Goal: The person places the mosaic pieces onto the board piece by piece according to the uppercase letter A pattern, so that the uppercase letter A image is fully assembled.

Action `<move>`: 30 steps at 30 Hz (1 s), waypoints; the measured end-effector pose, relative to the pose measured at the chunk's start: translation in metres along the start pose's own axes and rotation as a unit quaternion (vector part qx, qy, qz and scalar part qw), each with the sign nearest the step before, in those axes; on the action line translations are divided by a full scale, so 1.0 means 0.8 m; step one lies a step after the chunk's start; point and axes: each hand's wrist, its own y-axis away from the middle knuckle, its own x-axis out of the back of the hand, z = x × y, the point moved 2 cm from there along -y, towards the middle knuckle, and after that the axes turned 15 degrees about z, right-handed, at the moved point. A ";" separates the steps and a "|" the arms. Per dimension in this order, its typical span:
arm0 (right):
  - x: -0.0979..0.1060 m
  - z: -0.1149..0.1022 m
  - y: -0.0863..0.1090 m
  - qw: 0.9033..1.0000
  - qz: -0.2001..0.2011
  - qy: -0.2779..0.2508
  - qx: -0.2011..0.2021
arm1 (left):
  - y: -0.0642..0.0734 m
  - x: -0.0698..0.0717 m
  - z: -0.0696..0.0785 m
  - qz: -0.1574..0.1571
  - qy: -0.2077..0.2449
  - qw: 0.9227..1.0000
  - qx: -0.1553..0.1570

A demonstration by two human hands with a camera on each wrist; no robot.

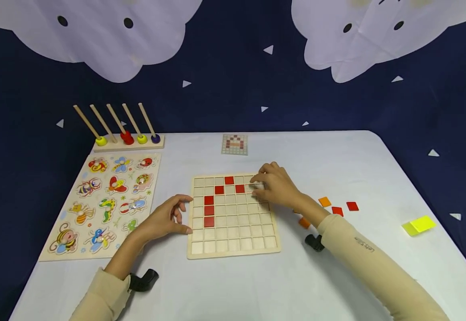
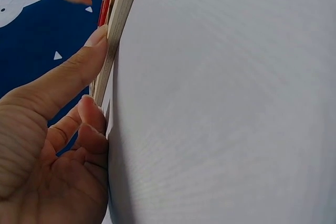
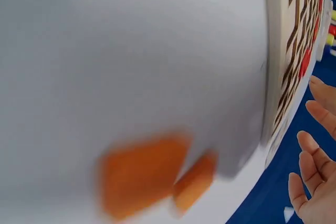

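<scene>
A wooden grid board (image 1: 233,255) lies mid-table with several red tiles (image 1: 209,210) in its squares, running from the left side up to the top. My left hand (image 1: 165,219) rests along the board's left edge, index finger and thumb spread apart; its thumb touches the rim in the left wrist view. Over the board's upper right corner is my right hand (image 1: 275,185), fingers bent loosely downward. In the right wrist view its fingers (image 3: 310,169) stand apart with nothing between them. Loose orange tiles (image 1: 324,202) and red tiles (image 1: 352,206) lie right of the board, partly behind the right forearm.
Behind the board lies a small pattern card (image 1: 235,151). An insect puzzle board (image 1: 96,227) fills the left side, with a peg stacker (image 1: 128,147) holding coloured beads behind it. Yellow sticky notes (image 1: 419,225) lie near the right edge. Each wrist carries a black camera (image 1: 145,280).
</scene>
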 end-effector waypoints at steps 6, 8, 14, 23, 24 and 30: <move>0.038 0.036 0.036 0.999 0.019 0.025 -0.025 | 0.003 0.003 -0.008 0.008 -0.003 1.000 0.001; 0.051 0.050 0.051 0.998 0.024 0.035 -0.047 | 0.004 0.005 -0.008 0.008 -0.001 1.000 0.001; 0.085 0.083 0.091 0.992 0.057 0.045 -0.098 | 0.005 0.015 -0.004 0.014 -0.005 1.000 -0.002; 0.114 0.108 0.146 0.985 0.074 0.059 -0.141 | 0.003 0.014 -0.003 0.008 -0.009 1.000 -0.017; 0.116 0.110 0.151 0.985 0.072 0.063 -0.144 | 0.002 0.012 -0.003 0.006 -0.008 1.000 -0.020; 0.124 0.121 0.177 0.983 0.056 0.090 -0.153 | -0.002 0.003 0.000 -0.004 -0.006 1.000 -0.027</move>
